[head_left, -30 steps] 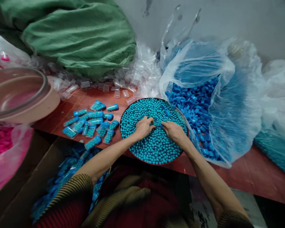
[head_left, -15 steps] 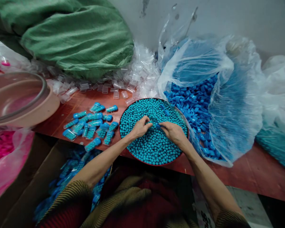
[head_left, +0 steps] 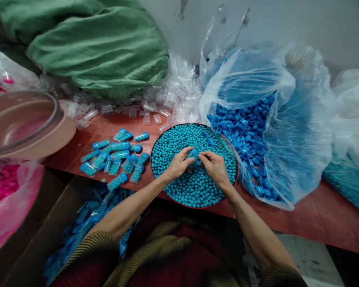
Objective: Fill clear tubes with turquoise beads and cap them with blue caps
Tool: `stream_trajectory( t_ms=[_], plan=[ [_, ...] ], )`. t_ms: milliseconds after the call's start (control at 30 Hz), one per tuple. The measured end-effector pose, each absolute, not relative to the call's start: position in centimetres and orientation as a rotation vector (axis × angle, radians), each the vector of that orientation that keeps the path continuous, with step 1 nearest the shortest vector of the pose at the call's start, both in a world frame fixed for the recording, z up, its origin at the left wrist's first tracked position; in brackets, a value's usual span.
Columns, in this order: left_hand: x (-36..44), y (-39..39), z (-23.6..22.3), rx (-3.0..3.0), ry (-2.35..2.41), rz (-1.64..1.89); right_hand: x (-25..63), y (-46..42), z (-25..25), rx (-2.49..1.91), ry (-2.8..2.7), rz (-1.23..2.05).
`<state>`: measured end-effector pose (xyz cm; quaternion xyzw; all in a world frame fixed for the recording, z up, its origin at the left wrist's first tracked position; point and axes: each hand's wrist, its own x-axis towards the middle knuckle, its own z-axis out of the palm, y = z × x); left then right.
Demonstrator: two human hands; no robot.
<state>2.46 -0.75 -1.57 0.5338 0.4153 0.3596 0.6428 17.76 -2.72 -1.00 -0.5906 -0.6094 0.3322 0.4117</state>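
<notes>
Above a round tub (head_left: pixel 194 207) filled with turquoise beads (head_left: pixel 194 191), both of my hands meet at one small clear plastic bottle with a blue cap (head_left: pixel 193 154). My left hand (head_left: pixel 179 164) grips it between thumb and fingers. From the other side my right hand (head_left: pixel 214 167) pinches the bottle's capped end, fingertips closed on its edge. My fingers partly cover the bottle. A loose blue cap (head_left: pixel 208 137) lies on the beads behind my right hand.
Filled, capped bottles (head_left: pixel 119 154) lie left of the tub. Clear empty bottles (head_left: pixel 179 91) are heaped behind, beside a green sack (head_left: pixel 101 52). An open plastic bag (head_left: pixel 299 159) of blue caps (head_left: pixel 242 123) stands right. Left are a basin (head_left: pixel 54 139) and a box of pink pieces (head_left: pixel 2 187).
My right hand has brought a blue cap left onto the bottle. The bottle is now raised and turned between my hands, its blue top showing.
</notes>
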Motion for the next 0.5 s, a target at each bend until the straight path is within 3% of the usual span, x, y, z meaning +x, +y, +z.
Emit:
stream_trajectory(
  t_ms=[367,500],
  plan=[
    [2.7,-2.1,-1.4,1.194,1.052,0.891,18.6,-3.5,-1.0,-1.292,-1.861,0.744],
    [2.0,-1.9,-1.2,1.189,1.019,0.815,20.0,-2.9,-0.3,-1.242,-1.852,0.994]
  ],
)
